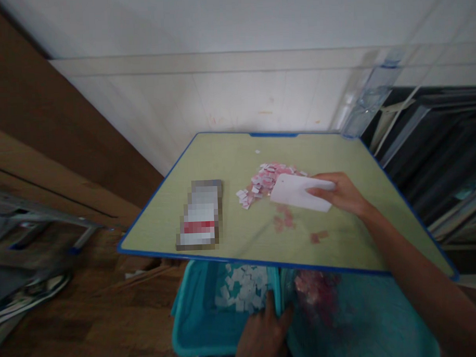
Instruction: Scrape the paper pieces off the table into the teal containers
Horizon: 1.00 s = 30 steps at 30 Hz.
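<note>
My right hand (342,193) grips a thin white card (301,191) with a small hole near one corner. The card is tilted over the table, its left edge against a heap of small white and pink pieces (267,177). A few loose reddish pieces (284,218) lie on the table nearer to me. Below the table's front edge, my left hand (262,331) is closed over the rim between two teal tubs, index finger on one side and thumb on the other. The left teal tub (200,336) contains white pieces (245,287); the round teal basin (383,319) contains a blurred reddish mass (318,293).
The yellow-green table (221,153) has a blue edge and stands against a white wall. A pixelated flat object (200,213) lies on its left side. A clear plastic bottle (370,101) stands at the back right corner, with dark panels (447,119) beyond.
</note>
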Available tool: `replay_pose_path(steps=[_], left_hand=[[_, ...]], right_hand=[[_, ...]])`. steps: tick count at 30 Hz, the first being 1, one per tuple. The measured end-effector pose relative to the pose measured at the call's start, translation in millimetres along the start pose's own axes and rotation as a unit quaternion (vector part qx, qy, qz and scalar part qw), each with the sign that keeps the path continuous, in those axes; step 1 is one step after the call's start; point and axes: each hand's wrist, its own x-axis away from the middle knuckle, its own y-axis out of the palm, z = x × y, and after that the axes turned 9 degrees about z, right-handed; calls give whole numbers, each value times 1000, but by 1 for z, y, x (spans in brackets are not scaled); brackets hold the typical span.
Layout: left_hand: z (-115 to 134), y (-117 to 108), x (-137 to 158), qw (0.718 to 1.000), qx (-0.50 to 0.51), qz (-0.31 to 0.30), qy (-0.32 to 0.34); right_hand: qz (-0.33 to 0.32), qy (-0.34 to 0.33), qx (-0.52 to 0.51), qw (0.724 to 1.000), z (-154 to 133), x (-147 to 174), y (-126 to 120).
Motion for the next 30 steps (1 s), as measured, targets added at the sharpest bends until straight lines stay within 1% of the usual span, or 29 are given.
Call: replay_pose_path(steps=[4, 9, 11, 13, 15, 17, 19, 24, 27, 30], left_hand=[[0, -1, -1, 1000, -3, 8, 3], [0, -2, -1, 1000, -3, 17, 0], [0, 0, 0, 1000, -2, 22, -4], [0, 1, 1, 1000, -1, 30, -7], [0, 2, 1, 999, 0, 37, -7], [-1, 2, 1, 999, 0, 42, -7], [-1, 2, 1, 999, 3, 43, -4], [-2, 5, 1, 999, 6, 40, 1], [-2, 6, 1, 999, 1, 43, 0], [-2, 5, 1, 999, -6, 37, -3]], right_hand=[[-32, -21, -10, 999, -9, -3, 2], [-136, -35, -30, 990, -12, 3, -9], [-161, -29, -29, 986, -10, 7, -14], [-155, -25, -34, 987, -9, 9, -18], [-121, -22, -43, 992, -10, 8, -17], [-93, -21, -47, 994, -12, 5, -12], [-98, -35, -54, 993, -16, 1, -4], [-186, -119, -96, 971, -28, -6, 20], [-240, -139, -114, 954, -30, -6, 27], [-268, -140, -134, 944, -29, -5, 27]])
